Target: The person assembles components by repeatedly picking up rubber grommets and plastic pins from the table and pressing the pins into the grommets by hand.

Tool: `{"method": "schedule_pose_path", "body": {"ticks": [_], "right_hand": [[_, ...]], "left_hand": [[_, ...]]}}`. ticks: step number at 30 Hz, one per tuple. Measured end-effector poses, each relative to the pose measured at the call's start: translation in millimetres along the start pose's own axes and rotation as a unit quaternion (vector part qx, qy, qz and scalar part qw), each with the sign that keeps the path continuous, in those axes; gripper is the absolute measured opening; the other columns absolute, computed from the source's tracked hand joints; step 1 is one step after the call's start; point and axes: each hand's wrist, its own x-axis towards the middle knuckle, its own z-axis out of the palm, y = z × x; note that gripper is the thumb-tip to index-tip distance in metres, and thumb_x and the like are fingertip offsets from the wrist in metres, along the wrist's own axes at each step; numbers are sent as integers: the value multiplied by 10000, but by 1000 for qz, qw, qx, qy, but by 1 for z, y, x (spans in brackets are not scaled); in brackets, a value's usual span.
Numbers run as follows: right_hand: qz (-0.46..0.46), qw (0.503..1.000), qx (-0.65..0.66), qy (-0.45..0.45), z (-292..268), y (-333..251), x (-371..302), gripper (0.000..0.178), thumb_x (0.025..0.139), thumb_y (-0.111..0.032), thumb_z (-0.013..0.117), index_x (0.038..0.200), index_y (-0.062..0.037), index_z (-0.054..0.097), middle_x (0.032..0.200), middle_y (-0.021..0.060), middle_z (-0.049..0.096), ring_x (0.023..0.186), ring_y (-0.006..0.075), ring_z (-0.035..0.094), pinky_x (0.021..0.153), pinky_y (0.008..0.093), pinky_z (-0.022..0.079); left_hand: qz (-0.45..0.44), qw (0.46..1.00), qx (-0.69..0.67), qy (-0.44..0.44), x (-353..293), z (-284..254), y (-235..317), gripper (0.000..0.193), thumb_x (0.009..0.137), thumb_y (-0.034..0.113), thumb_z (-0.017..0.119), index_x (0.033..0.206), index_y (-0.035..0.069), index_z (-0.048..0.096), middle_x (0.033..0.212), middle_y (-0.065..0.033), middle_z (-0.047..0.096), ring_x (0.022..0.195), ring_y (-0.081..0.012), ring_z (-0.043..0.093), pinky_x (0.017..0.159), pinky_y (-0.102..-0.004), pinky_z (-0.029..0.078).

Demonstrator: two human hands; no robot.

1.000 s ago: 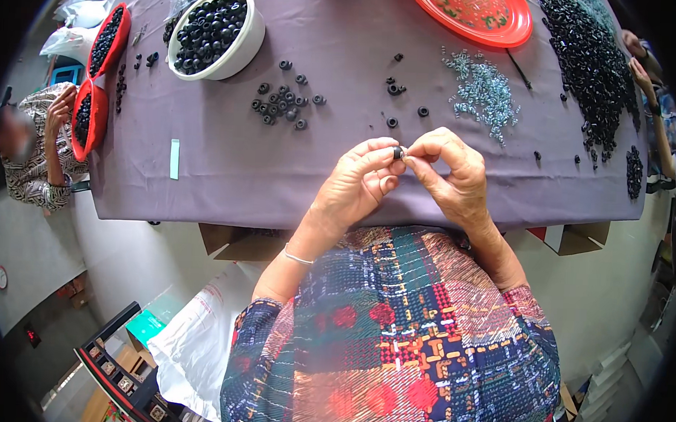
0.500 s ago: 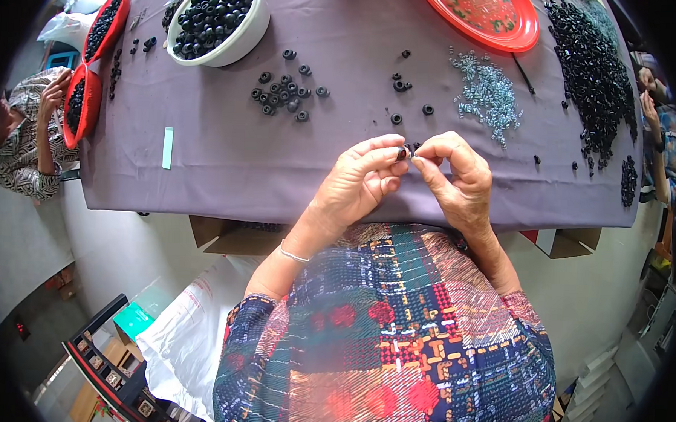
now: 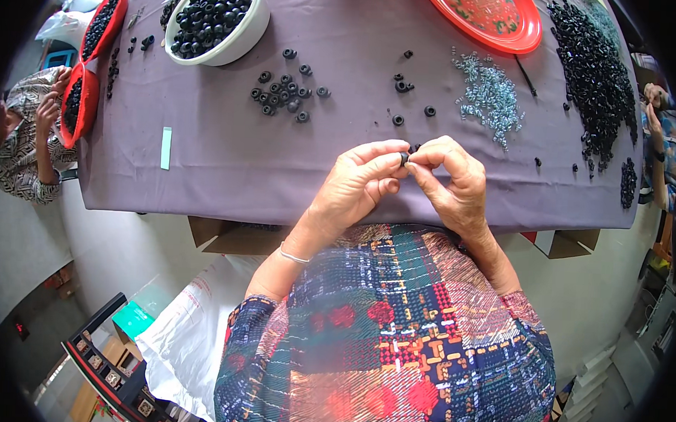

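My left hand point(image 3: 358, 183) and my right hand point(image 3: 451, 181) meet fingertip to fingertip above the near edge of a table with a purple cloth point(image 3: 227, 161). Together they pinch a small black ring-shaped part point(image 3: 405, 157), mostly hidden by the fingers. A small heap of the same black rings point(image 3: 284, 94) lies on the cloth ahead to the left. A few loose rings point(image 3: 404, 84) lie straight ahead. A pile of small silvery pieces point(image 3: 489, 95) sits ahead to the right.
A white bowl of black parts point(image 3: 218, 16) stands at the far left, a red plate point(image 3: 486, 14) at the far right, and a long heap of black parts point(image 3: 593, 71) along the right side. Red trays point(image 3: 88, 64) hang off the left edge. Other people sit at left point(image 3: 24, 137) and right point(image 3: 658, 127).
Both hands stay together on the small part with only slight finger movement. The view has shifted a little.
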Motion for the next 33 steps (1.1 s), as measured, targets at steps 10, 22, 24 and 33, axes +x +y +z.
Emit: {"method": "schedule_pose_path", "body": {"ticks": [10, 22, 24, 33], "right_hand": [[319, 897, 225, -207, -22, -12, -10, 173, 759, -29, 694, 801, -52, 528, 764, -44, 481, 695, 36, 429, 621, 195, 367], [-50, 970, -230, -58, -3, 18, 16, 128, 732, -26, 666, 844, -55, 612, 821, 63, 553, 746, 191, 550, 655, 305, 431], [-71, 948, -301, -80, 5, 18, 20, 148, 721, -67, 680, 854, -74, 615, 821, 54, 544, 775, 212, 542, 678, 331, 418], [-105, 910, -394, -67, 17, 32, 14, 171, 707, -69, 678, 863, -87, 610, 809, 43, 553, 772, 202, 538, 681, 334, 396]], "left_hand": [[-103, 991, 69, -42, -22, -1, -3, 157, 828, 32, 642, 979, 18, 602, 840, -71, 641, 697, -139, 613, 614, -254, 519], [-44, 995, -45, -82, -22, -20, -6, 149, 879, 79, 595, 1023, 50, 573, 980, -70, 604, 780, -116, 585, 633, -223, 497], [-39, 995, -45, -78, -22, -23, -7, 148, 881, 79, 591, 1026, 51, 572, 981, -68, 605, 776, -111, 584, 629, -221, 495], [-13, 997, -56, -46, -19, -22, -4, 171, 854, 67, 618, 1021, 40, 592, 961, -100, 599, 740, -102, 540, 588, -204, 470]]}}
